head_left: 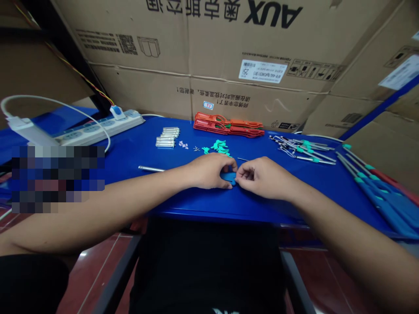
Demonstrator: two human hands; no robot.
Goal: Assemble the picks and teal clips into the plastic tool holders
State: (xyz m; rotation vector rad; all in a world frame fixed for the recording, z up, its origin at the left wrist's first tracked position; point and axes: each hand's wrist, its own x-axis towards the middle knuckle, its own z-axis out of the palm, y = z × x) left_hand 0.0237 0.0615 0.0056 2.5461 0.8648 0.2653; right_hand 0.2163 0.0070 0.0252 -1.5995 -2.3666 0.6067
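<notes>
Near the front edge of a blue workbench (209, 203), a person's left hand (209, 171) and right hand (262, 177) close narrowly on a small blue plastic piece (228, 176), held between them. Teal plastic parts (218, 148) lie just ahead, orange plastic tools (228, 125) beyond, with cardboard cartons (209, 52) along the far edge.

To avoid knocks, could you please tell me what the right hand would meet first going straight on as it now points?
The right hand would probably meet the blue plastic piece at its fingertips; the left hand lies just beyond, though depth is unclear.
</notes>
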